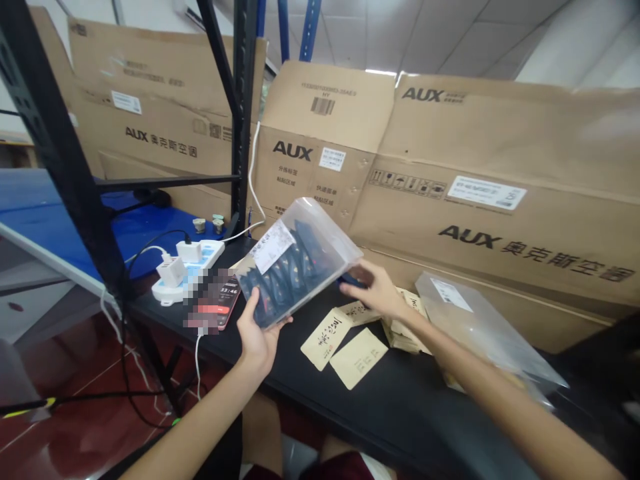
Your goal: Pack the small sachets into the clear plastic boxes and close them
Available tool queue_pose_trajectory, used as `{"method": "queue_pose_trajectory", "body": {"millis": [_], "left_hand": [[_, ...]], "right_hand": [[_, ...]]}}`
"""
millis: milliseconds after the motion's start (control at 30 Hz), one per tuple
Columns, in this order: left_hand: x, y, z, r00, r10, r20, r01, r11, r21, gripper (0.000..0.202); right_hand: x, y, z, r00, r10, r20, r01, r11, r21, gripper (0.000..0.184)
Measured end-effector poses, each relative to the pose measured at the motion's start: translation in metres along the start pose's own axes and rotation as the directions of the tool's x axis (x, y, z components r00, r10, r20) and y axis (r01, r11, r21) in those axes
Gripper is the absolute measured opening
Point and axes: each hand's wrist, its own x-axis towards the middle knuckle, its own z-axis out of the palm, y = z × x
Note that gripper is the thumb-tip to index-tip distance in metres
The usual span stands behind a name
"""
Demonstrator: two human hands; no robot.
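My left hand (260,333) grips the lower end of a clear plastic bag (325,230) and holds it tilted above the table. Inside the bag stand several dark blue packets (280,280) in a row, and a white label is stuck to its outside. By the bag's mouth, my right hand (373,287) is closed on a dark blue packet (353,280), mostly hidden by the fingers. Below the right hand lie loose cream-coloured printed cards (359,358). A stack of similar cards (403,333) is partly behind the right forearm.
A second clear plastic bag (475,327) with a label lies to the right on the black table (320,407). At left are a phone (215,303) on a cable and a white power strip (205,260) with plugs. Large cardboard panels (425,153) stand behind; a black metal post (243,113) rises at left.
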Motion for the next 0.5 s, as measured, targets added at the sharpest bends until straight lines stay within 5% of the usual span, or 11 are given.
{"method": "queue_pose_trajectory", "body": {"millis": [100, 167, 267, 367, 500], "left_hand": [[0.001, 0.0, -0.001, 1.0, 0.02, -0.017, -0.02, 1.0, -0.002, 0.033], [0.001, -0.001, -0.002, 0.999, 0.038, 0.002, -0.038, 0.999, 0.003, 0.032], [0.0, -0.001, -0.003, 0.998, 0.051, 0.043, -0.052, 0.998, 0.019, 0.032], [-0.003, 0.001, -0.002, 0.998, 0.061, 0.012, -0.062, 0.998, 0.024, 0.03], [-0.005, 0.003, -0.001, 0.995, 0.092, -0.028, -0.092, 0.996, 0.01, 0.03]], "right_hand": [[-0.079, -0.014, 0.004, 0.99, -0.091, 0.112, 0.109, 0.979, -0.174, 0.033], [-0.133, -0.024, 0.013, 0.942, -0.182, 0.283, 0.256, 0.934, -0.251, 0.046], [-0.172, -0.025, 0.028, 0.869, -0.214, 0.446, 0.388, 0.855, -0.345, 0.052], [-0.151, -0.003, 0.038, 0.891, -0.222, 0.395, 0.354, 0.885, -0.302, 0.042], [-0.083, 0.038, 0.049, 0.936, -0.237, 0.262, 0.308, 0.909, -0.281, 0.032]]}}
